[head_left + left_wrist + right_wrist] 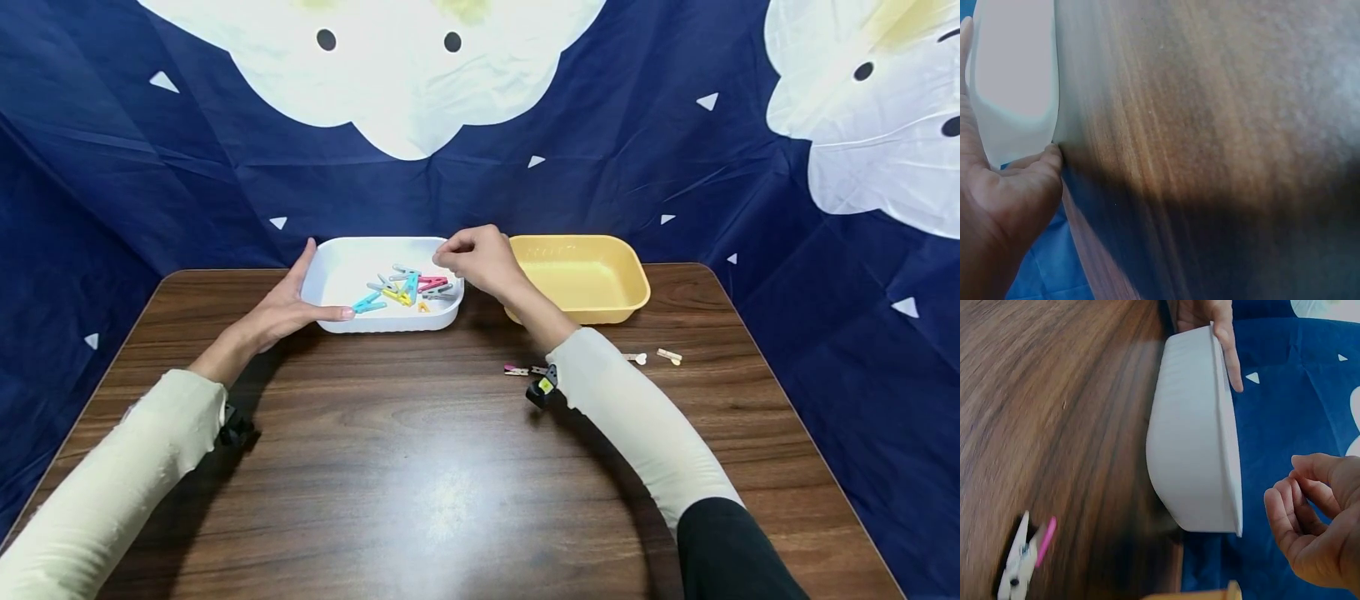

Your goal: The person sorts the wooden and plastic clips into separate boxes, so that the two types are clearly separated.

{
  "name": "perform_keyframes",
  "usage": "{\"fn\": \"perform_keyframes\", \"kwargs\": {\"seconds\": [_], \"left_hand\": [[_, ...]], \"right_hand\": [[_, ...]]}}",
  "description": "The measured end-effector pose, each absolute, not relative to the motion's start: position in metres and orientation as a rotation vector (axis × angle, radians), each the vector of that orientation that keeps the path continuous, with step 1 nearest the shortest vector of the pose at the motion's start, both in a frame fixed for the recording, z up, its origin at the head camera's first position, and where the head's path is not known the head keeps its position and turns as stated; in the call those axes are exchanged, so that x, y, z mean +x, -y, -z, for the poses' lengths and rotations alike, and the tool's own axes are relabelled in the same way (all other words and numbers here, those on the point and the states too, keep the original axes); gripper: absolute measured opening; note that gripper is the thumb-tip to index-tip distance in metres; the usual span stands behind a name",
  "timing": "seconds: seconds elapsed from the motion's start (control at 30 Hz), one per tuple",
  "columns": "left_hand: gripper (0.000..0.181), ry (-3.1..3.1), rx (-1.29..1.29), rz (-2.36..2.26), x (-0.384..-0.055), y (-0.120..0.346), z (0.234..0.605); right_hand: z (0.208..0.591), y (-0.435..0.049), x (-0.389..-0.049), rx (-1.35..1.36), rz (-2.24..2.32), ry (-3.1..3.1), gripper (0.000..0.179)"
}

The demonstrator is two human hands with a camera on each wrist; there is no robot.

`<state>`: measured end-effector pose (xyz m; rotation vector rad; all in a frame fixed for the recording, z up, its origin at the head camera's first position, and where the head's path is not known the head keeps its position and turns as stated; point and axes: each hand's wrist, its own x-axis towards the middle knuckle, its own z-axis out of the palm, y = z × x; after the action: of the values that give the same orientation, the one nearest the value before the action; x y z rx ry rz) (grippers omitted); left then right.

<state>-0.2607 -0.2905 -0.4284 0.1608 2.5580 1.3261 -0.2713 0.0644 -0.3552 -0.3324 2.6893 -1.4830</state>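
My left hand [281,312] grips the left end of a white tray [330,258], its thumb along the front side and its fingers along the left end. Inside lies a loose pile of plastic clothespins in blue, yellow, pink and grey, among them a pink clothespin [432,283] and a yellow clothespin [397,297]. Over the tray's right end hovers my right hand [483,260]. Its fingers are curled, with thumb and forefinger tips together in the right wrist view; nothing shows between them. The left wrist view shows only part of the left hand [1004,206].
A yellow tray [577,315] stands just right of the white one. On the brown table [360,467], small wooden clothespins lie around the right forearm, one with a pink part [516,371] and another farther right [670,356]. A blue curtain [600,183] hangs behind the table.
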Motion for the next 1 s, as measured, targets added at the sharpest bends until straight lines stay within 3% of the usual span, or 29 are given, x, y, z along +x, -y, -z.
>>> {"fn": "perform_keyframes", "kwargs": {"seconds": [0.23, 1.0], "left_hand": [[0.147, -2.545, 0.185, -1.356, -0.259, 0.291, 0.425], [0.111, -2.563, 0.102, -1.536, -0.232, 0.325, 0.428]], "right_hand": [[0.347, -0.089, -0.265, -0.345, 1.602, -2.638, 0.009], [0.355, -0.187, -0.254, -0.307, 1.646, -2.700, 0.020]]}}
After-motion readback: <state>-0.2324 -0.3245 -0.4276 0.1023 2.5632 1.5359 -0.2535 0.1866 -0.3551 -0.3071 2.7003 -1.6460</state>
